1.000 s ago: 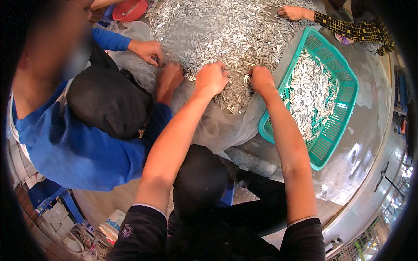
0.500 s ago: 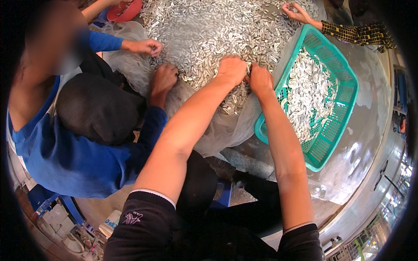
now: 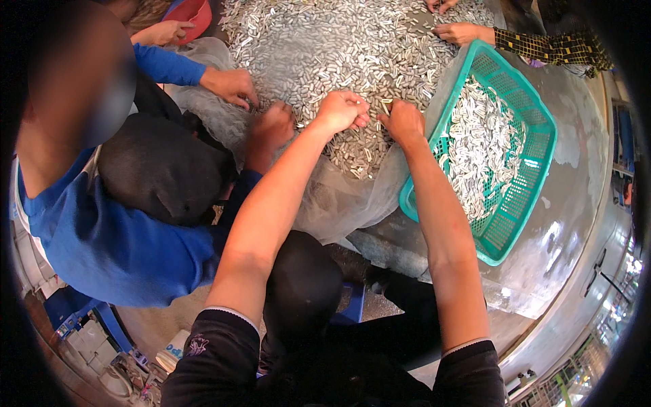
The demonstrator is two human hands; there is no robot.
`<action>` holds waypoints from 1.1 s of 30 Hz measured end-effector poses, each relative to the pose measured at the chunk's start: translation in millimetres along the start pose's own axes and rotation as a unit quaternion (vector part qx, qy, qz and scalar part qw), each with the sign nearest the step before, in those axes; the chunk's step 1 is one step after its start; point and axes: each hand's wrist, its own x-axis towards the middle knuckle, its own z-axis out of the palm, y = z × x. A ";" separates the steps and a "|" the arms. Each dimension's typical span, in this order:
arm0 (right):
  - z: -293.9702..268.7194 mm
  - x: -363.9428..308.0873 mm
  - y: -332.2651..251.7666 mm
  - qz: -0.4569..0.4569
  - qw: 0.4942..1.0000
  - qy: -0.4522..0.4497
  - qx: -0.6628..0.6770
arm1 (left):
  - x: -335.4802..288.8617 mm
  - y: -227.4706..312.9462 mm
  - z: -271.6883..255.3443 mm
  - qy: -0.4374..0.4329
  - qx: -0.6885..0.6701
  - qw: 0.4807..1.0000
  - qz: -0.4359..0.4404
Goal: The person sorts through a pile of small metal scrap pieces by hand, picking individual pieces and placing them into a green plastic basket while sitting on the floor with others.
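A broad heap of small silvery-grey oblong pieces (image 3: 366, 51) covers the worktop; I cannot make out their exact kind. Over the heap's near part, my left hand (image 3: 342, 110) is closed with its fingertips together. What it may hold is too small to name. A little to its right, my right hand (image 3: 405, 122) has thumb and forefinger drawn in around a small pale oblong piece (image 3: 386, 103). Right of that hand stands a green plastic basket (image 3: 503, 234) with a layer of whiter, slender pieces (image 3: 481, 146) in it.
On the left sits a person in a blue top (image 3: 129, 251), their hands at the heap's edge. A checked sleeve (image 3: 549, 51) reaches in from the far right. Sheer netting (image 3: 339, 214) hangs at the near edge. A red bowl (image 3: 196, 20) is at far left.
My left hand has drawn left, away from my right, and turned; my right hand has barely moved. The neighbour's hands have shifted right. Another hand now shows at the far right.
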 end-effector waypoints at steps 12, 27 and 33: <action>-23.1 10.4 16.9 0.012 0.985 0.043 0.169 | 11.1 -3.3 13.5 0.033 0.331 0.934 0.128; -102.3 -143.7 95.2 0.098 0.632 -0.179 0.747 | 51.7 14.3 55.2 -0.156 0.718 0.635 0.239; -105.5 -135.7 104.2 0.071 0.585 -0.157 0.793 | 46.3 15.5 53.7 -0.130 0.674 0.692 0.224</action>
